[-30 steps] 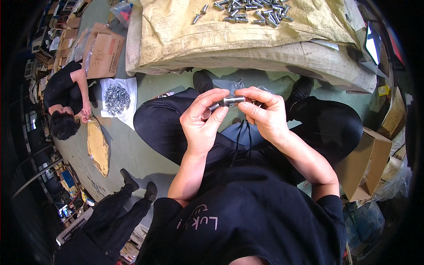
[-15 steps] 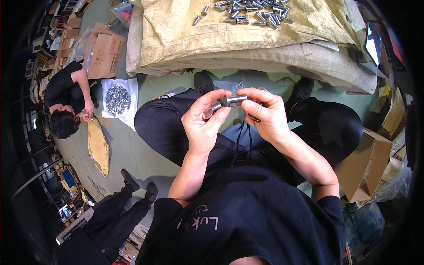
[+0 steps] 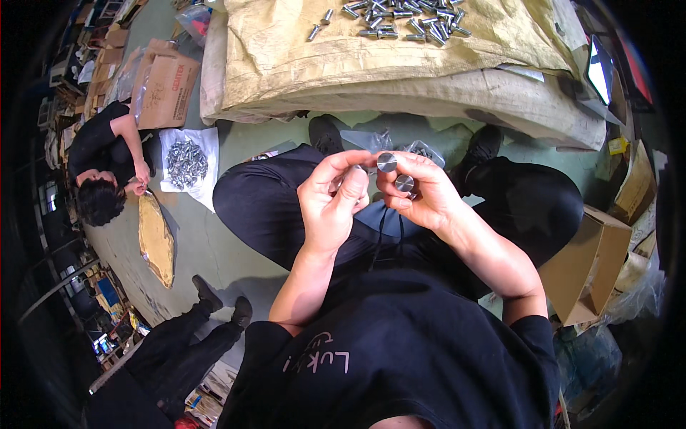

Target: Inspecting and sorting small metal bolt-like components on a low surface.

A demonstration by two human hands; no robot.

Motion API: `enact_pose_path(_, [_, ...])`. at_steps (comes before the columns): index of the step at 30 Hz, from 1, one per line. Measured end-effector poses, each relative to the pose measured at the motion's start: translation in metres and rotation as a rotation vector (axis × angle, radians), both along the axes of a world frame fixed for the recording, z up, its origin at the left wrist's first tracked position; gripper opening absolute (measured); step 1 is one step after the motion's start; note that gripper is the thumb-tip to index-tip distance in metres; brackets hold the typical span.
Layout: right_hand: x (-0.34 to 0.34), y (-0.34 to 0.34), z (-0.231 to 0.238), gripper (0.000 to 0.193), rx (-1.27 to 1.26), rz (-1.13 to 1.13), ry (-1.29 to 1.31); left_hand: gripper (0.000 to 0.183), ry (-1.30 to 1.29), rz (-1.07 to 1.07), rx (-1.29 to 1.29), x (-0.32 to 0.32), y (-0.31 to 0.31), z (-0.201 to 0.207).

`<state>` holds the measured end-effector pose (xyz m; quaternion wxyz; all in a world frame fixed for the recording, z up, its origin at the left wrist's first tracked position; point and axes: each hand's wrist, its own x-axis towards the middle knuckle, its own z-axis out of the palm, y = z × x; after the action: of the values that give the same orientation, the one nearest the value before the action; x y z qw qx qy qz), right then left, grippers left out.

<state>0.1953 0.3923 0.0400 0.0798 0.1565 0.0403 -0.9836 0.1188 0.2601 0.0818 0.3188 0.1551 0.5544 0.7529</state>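
Over my lap, my left hand is closed, thumb against bent fingers. A small glint of metal shows at its thumb tip; the rest of that piece is hidden by the fingers. Close beside it, my right hand is closed round two shiny headed metal pins. The upper pin is pinched at the fingertips, touching or almost touching my left fingertips. Its round flat end faces up. Lower in the same hand sits the second pin, also end-up, its shank hidden by the fingers.
Ahead, a cloth-covered surface bears a pile of metal pins. Plastic bags lie on the floor beyond my hands. At left a crouching person works near more metal parts on a white sheet. An open carton stands at right.
The upper pin has turned from lying sideways between my hands to showing its round end upward. The lower pin's end has come into sight. My left fingers have closed further over their piece.
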Motion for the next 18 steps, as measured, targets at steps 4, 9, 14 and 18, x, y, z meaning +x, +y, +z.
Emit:
enact_pose_path(4, [0.000, 0.004, 0.004, 0.023, 0.070, -0.062, -0.038, 0.031, -0.197, -0.005, 0.087, -0.004, 0.001, 0.002])
enact_pose_path(9, [-0.001, 0.004, 0.007, 0.011, 0.357, 0.041, -0.064, 0.041, -0.198, -0.077, -0.026, -0.004, -0.001, 0.003])
enact_pose_path(14, [-0.005, -0.009, 0.014, 0.019, 0.943, -0.014, 0.105, 0.047, -0.121, -0.209, -0.208, -0.003, -0.004, 0.002])
enact_pose_path(18, [-0.003, -0.010, 0.020, 0.017, 0.944, -0.018, 0.114, 0.045, -0.221, -0.181, -0.141, -0.002, -0.004, 0.002])
